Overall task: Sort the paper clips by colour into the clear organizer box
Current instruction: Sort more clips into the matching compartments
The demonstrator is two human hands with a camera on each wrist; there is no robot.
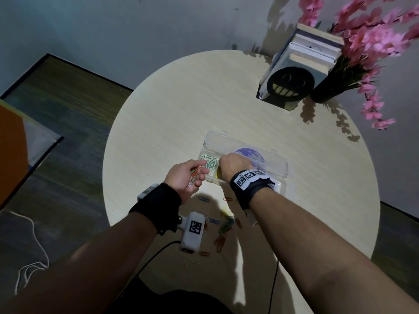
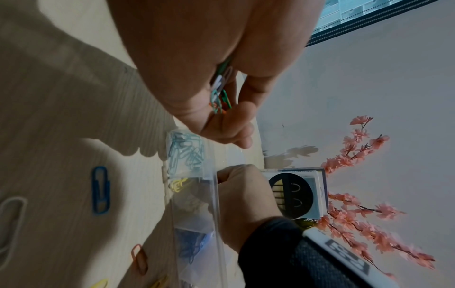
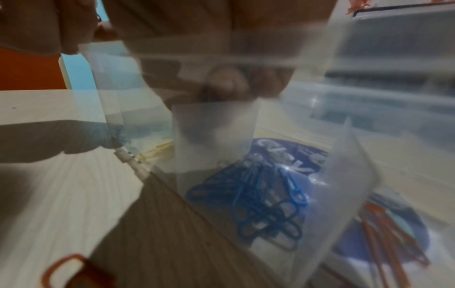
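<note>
The clear organizer box [image 1: 214,179] lies open in the middle of the round table, its lid [image 1: 217,139] folded back. Green clips [image 1: 209,163] fill the left compartment; beside them lie yellow clips [image 2: 178,185], then blue clips [image 3: 258,194] and orange clips [image 3: 389,233]. My left hand [image 1: 199,175] hovers at the box's left end and holds a small bunch of green, orange and white clips [image 2: 219,91]. My right hand [image 1: 235,164] reaches down into the box near the yellow compartment with fingers [image 3: 229,81] curled; blurred plastic hides whatever they hold.
Several loose clips [image 1: 224,225] lie on the table [image 1: 181,109] between my forearms, among them a blue clip [image 2: 100,190] and an orange clip [image 3: 64,270]. At the back right stand books in a black bookend [image 1: 292,82] and a vase of pink flowers [image 1: 326,89].
</note>
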